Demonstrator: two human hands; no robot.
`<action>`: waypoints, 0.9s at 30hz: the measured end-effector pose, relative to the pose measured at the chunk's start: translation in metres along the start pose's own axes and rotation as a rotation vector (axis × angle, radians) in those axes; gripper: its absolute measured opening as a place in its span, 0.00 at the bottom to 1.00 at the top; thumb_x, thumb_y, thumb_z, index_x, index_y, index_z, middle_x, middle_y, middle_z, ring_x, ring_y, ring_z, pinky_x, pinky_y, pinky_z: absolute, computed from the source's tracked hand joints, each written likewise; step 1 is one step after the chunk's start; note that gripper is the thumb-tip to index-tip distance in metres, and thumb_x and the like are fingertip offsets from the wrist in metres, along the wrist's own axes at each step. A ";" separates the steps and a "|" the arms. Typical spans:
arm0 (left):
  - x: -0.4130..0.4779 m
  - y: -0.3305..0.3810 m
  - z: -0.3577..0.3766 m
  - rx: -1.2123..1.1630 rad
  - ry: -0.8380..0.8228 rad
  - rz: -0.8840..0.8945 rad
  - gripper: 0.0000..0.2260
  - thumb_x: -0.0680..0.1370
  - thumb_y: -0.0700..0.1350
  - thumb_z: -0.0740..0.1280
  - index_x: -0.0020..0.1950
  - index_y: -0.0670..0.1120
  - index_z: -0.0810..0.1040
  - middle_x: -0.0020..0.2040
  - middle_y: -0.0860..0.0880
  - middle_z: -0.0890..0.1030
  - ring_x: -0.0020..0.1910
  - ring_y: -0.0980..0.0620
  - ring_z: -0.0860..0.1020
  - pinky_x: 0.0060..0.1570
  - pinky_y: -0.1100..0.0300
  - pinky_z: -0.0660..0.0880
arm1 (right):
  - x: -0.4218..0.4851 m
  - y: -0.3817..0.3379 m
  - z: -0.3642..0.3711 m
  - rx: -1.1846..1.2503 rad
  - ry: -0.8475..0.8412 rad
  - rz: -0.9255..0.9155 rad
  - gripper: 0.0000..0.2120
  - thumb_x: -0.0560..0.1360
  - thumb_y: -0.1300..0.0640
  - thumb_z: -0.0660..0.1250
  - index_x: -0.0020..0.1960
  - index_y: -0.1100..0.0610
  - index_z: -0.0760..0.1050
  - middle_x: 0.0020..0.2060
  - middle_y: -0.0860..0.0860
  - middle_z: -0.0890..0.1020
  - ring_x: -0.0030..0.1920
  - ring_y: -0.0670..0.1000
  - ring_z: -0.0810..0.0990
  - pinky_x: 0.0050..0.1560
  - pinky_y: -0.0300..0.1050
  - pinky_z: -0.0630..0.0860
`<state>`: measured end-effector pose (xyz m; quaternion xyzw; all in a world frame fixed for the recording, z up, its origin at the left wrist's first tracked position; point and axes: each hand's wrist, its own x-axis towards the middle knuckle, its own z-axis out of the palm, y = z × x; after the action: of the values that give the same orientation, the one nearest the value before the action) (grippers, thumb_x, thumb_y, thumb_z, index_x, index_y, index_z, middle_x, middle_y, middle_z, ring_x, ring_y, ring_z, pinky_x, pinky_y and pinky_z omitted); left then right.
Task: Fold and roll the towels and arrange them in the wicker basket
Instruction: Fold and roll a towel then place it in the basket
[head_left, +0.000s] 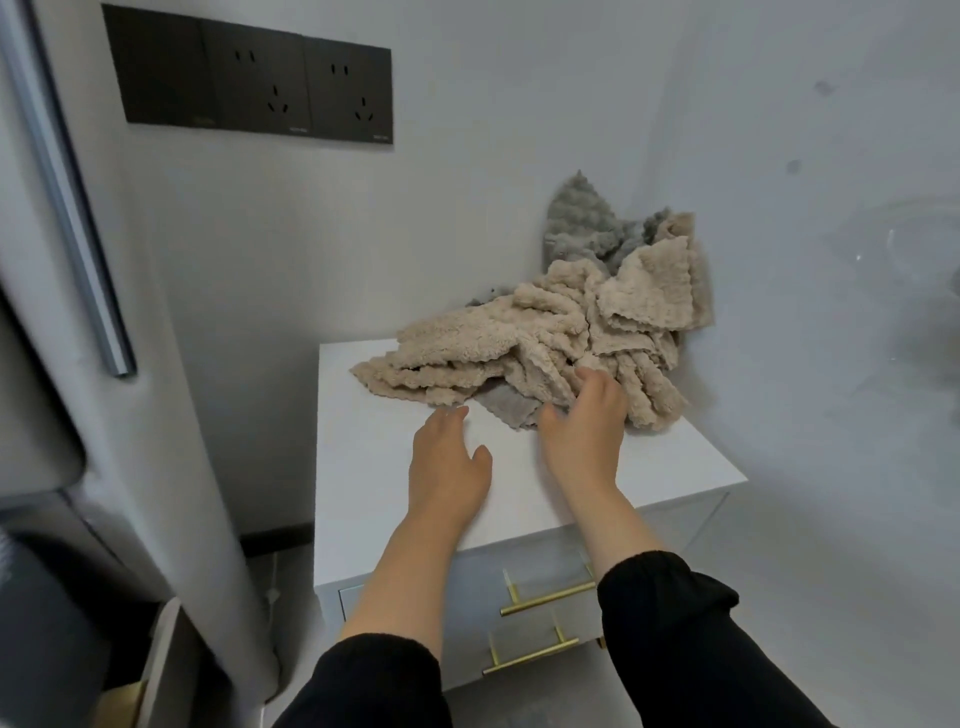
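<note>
A heap of fluffy beige towels (545, 332) lies crumpled on the back half of a white cabinet top (374, 467), pushed into the wall corner. Grey towels (582, 223) stick up behind the heap, and another grey one (504, 405) pokes out beneath its front edge. My right hand (584, 431) reaches into the near edge of the heap, fingers spread and touching the beige fabric. To its left, my left hand (449, 462) hovers palm down over the bare cabinet top with straight fingers, just short of the towels. No wicker basket is in view.
The cabinet has two drawers with gold bar handles (548, 597) on its front. White walls close in behind and to the right. A black socket panel (254, 78) sits on the back wall. A grey appliance door with a long handle (67, 208) stands at the left.
</note>
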<state>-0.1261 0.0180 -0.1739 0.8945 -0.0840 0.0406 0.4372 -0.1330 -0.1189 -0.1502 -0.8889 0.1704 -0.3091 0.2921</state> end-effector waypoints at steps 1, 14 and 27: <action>0.003 -0.003 0.001 0.042 0.026 0.014 0.26 0.78 0.42 0.62 0.75 0.47 0.61 0.77 0.47 0.56 0.75 0.48 0.55 0.70 0.55 0.57 | 0.004 0.001 0.004 -0.020 -0.008 0.003 0.25 0.74 0.59 0.67 0.69 0.61 0.65 0.68 0.57 0.67 0.69 0.57 0.61 0.69 0.52 0.62; 0.041 -0.019 -0.001 0.147 0.185 -0.010 0.36 0.77 0.47 0.63 0.79 0.50 0.44 0.79 0.47 0.45 0.78 0.49 0.47 0.74 0.51 0.52 | -0.001 0.014 0.030 -0.229 -0.091 -0.296 0.06 0.72 0.60 0.69 0.49 0.59 0.79 0.41 0.54 0.80 0.44 0.58 0.77 0.36 0.43 0.64; 0.038 -0.018 -0.004 -0.025 0.212 0.038 0.37 0.77 0.43 0.64 0.79 0.51 0.45 0.79 0.49 0.46 0.77 0.50 0.48 0.75 0.51 0.52 | -0.006 0.013 0.026 -0.083 0.144 -0.243 0.07 0.68 0.67 0.70 0.34 0.58 0.77 0.24 0.49 0.74 0.25 0.49 0.66 0.26 0.36 0.56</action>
<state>-0.0851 0.0272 -0.1799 0.8779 -0.0546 0.1420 0.4540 -0.1222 -0.1150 -0.1771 -0.8899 0.0944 -0.3977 0.2026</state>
